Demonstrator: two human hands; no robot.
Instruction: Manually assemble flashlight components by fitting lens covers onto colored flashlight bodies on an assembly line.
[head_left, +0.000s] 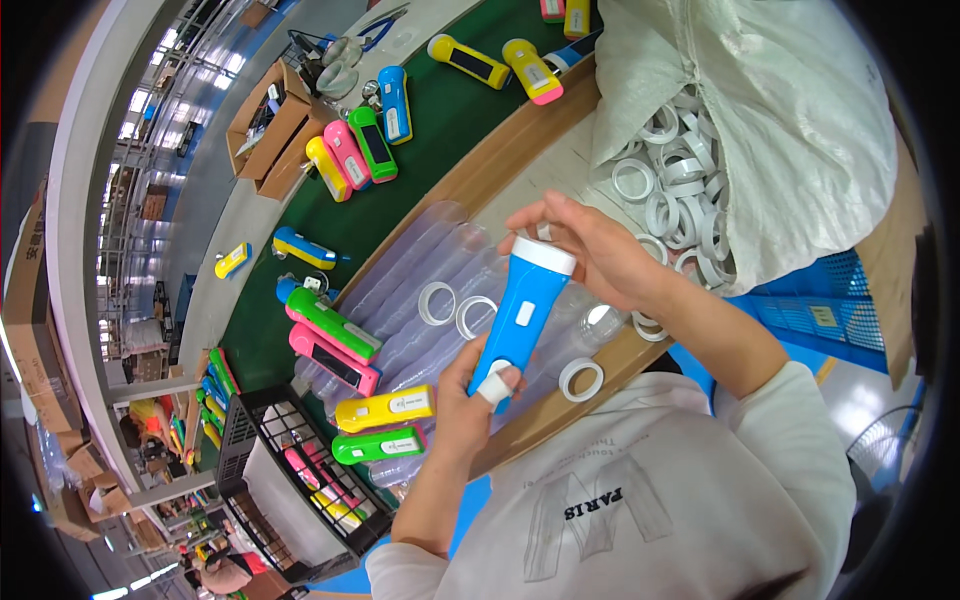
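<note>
The left hand (470, 400) clasps the tail of a blue flashlight (520, 310) above the bench's near edge, its head tilted up. The right hand (590, 250) pinches the white head ring (543, 253), apparently seating it; finishing likely needs a firm twist. Loose white rings (680, 180) spill from a sack at the far right.

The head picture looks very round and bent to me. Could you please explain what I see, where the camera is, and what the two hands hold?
The camera sits on a person's head and looks down; its wide lens bends straight edges. There is no machine, only bare hands. The left hand grips the lower end of a blue torch; the right hand is on its white head ring. Loose white rings lie on the wooden bench, and more fill a white sack. Coloured torches lie on the green belt, and a black wire basket stands lower left.
</note>
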